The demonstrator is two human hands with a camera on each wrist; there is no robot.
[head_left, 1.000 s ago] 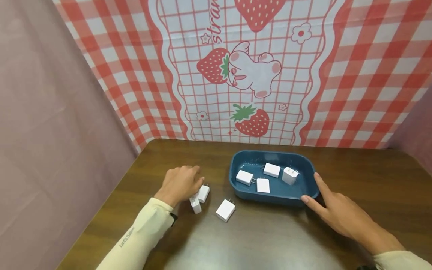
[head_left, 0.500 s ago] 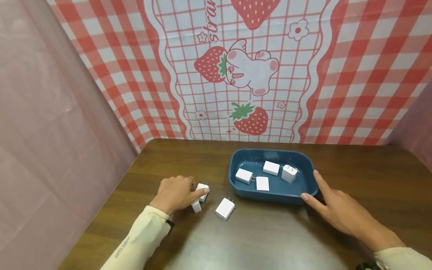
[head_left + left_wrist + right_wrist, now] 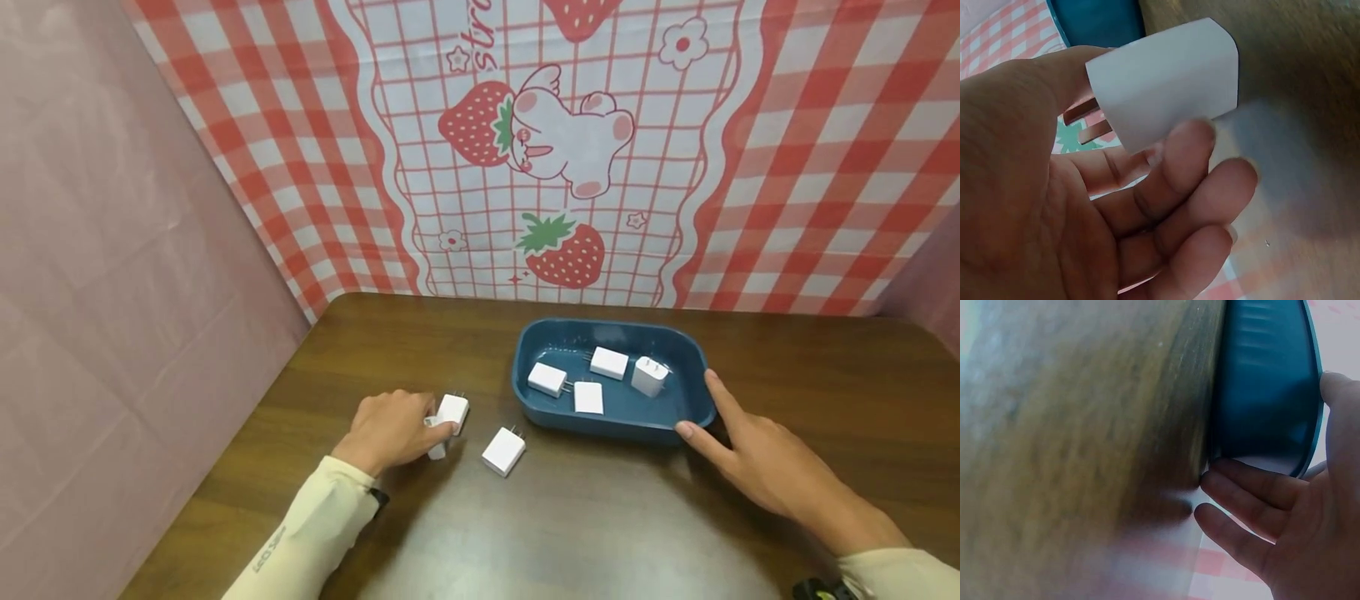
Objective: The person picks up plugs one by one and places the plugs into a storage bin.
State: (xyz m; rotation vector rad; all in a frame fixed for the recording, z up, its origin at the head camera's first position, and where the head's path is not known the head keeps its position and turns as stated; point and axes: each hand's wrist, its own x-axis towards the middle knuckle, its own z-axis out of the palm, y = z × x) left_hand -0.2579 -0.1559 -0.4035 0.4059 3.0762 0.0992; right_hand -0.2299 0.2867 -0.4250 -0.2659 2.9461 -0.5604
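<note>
My left hand [image 3: 388, 429] pinches a white charger plug [image 3: 1166, 81] between thumb and fingers, its two metal prongs pointing back toward the palm in the left wrist view. In the head view the hand partly covers that plug. Right beside it on the table lies a second charger plug [image 3: 454, 410], and a third charger plug [image 3: 504, 452] lies a little to the right. My right hand [image 3: 772, 475] touches the right end of a blue tray [image 3: 600, 425] with thumb and index finger spread. Seen from the right wrist, the fingertips [image 3: 1216, 478] rest against the tray's outer wall.
Several white charger plugs, one of them a plug [image 3: 649, 377] with prongs up, lie inside the tray. All stands on a brown wooden table [image 3: 570, 533]. Behind it hangs a red-and-white checked cloth [image 3: 337, 192] with strawberries, and a pinkish curtain [image 3: 150, 292] hangs at left.
My left hand has come down onto the charger plug, its thumb now against it. The right hand keeps its place at the tray. The head view has tilted slightly.
</note>
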